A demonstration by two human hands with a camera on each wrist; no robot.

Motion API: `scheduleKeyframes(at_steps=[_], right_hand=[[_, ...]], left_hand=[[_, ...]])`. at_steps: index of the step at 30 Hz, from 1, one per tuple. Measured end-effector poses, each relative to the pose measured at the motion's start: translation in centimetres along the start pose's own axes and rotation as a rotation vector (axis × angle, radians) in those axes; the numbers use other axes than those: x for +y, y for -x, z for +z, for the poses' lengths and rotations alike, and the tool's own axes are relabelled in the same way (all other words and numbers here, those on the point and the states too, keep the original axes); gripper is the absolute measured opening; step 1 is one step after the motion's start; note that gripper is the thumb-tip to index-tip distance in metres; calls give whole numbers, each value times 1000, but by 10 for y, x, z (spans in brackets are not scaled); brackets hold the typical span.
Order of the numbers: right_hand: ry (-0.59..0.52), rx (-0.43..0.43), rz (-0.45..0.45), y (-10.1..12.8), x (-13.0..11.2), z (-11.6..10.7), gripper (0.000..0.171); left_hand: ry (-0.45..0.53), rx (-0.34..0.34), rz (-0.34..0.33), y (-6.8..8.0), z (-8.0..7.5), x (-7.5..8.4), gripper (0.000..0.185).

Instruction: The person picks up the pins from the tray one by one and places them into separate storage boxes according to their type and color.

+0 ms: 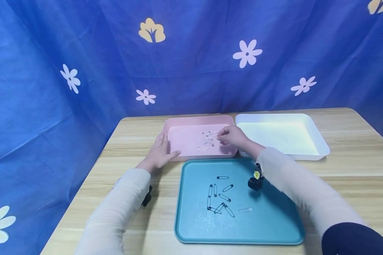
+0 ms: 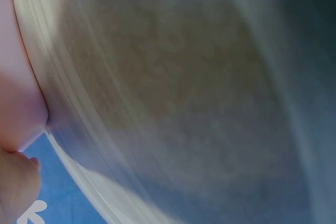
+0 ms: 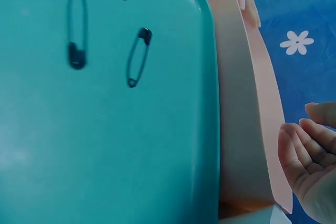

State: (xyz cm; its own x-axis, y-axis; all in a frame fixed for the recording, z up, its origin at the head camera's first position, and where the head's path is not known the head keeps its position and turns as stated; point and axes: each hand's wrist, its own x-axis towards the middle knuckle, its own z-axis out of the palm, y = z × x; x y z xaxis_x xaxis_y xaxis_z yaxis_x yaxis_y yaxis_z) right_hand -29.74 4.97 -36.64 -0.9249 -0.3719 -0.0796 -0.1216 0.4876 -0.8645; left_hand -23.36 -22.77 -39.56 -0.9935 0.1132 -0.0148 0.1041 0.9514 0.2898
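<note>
A pink tray (image 1: pixel 198 119) holds several silver safety pins (image 1: pixel 207 141). My right hand (image 1: pixel 219 135) hovers over them, its thumb and forefinger tips together at the end of one pin; I cannot tell whether they pinch it. In the right wrist view the right hand (image 3: pixel 310 156) shows curled fingers and no pin. My left hand (image 1: pixel 166 147) rests flat against the pink tray's front left corner, thumb along its front wall. In front lies a teal tray (image 1: pixel 274 219) with several black safety pins (image 1: pixel 218 198) and one silver pin (image 1: pixel 245 210). The left wrist view is a blur.
A white tray (image 1: pixel 322 141) stands at the back right, touching the pink tray. All three sit on a wooden table (image 1: pixel 354 170) backed by a blue flowered cloth (image 1: pixel 83 53). The right wrist view shows the teal tray (image 3: pixel 105 145) with black pins (image 3: pixel 139 56) beside the pink tray wall (image 3: pixel 239 129).
</note>
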Motion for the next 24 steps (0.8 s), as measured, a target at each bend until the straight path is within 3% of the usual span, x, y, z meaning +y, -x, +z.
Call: scheduleKeyframes(at_steps=[5,13,24], right_hand=[[-101,-12,53,17,1,-4,16],[-108,-31,32,43,7,-13,20],[-145,-168,-114,85,12,-21,29]], left_hand=[[5,5,0,-2,0,0,94],[12,2,-4,-2,1,-2,96],[-1,18,0,-3,3,-3,96]])
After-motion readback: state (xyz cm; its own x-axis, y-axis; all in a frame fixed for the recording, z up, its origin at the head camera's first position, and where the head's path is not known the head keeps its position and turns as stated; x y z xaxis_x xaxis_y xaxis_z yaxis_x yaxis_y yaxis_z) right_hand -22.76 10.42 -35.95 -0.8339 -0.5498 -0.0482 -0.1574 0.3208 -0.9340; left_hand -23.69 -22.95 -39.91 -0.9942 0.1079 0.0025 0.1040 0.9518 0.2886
